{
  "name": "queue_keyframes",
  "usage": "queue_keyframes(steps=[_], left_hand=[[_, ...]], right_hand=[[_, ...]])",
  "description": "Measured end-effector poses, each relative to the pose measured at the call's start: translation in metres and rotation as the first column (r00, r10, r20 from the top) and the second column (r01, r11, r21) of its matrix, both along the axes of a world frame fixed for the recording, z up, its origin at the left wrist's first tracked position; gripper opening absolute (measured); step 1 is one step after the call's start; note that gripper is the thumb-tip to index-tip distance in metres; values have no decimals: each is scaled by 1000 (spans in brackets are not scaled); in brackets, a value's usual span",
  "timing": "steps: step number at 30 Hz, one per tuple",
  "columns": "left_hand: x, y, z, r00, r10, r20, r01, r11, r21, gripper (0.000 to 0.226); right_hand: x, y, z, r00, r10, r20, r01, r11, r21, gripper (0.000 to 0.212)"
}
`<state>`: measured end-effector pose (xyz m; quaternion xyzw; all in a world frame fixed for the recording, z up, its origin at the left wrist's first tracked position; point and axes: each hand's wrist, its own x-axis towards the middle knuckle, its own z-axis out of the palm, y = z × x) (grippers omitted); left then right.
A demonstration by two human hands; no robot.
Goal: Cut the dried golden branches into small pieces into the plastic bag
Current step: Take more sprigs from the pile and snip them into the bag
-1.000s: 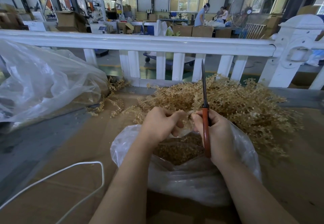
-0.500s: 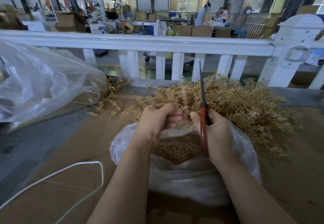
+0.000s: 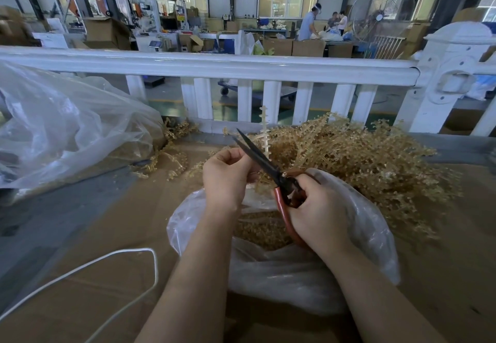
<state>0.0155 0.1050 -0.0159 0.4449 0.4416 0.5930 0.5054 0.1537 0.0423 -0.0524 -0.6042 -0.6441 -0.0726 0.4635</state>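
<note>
A heap of dried golden branches (image 3: 357, 160) lies on the cardboard-covered table behind a clear plastic bag (image 3: 281, 275) that holds golden cut pieces (image 3: 263, 231). My right hand (image 3: 319, 208) grips red-handled scissors (image 3: 268, 167) above the bag's mouth, the dark blades slightly parted and slanting up to the left. My left hand (image 3: 228, 175) sits just left of the blades, fingers curled round the base of a pale golden sprig (image 3: 265, 130) that stands upright past the blades.
A big crumpled clear bag (image 3: 69, 130) lies at the left, with loose golden bits (image 3: 171, 160) beside it. A white cord (image 3: 112, 262) loops across the cardboard at front left. A white railing (image 3: 241, 66) borders the table's far edge. People work far behind.
The scissors have tilted from pointing straight up to slanting left, blades now across the sprig by my left hand. The sprig stands taller above my left hand than before.
</note>
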Motion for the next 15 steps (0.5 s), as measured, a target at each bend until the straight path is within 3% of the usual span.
queue_keyframes(steps=[6, 15], left_hand=[[-1, 0, -1, 998, -50, 49, 49, 999, 21, 5], [0, 3, 0, 946, -174, 272, 182, 983, -6, 20]], right_hand=[[0, 2, 0, 980, -188, 61, 190, 981, -29, 25], [9, 9, -8, 981, -187, -47, 176, 970, -168, 27]])
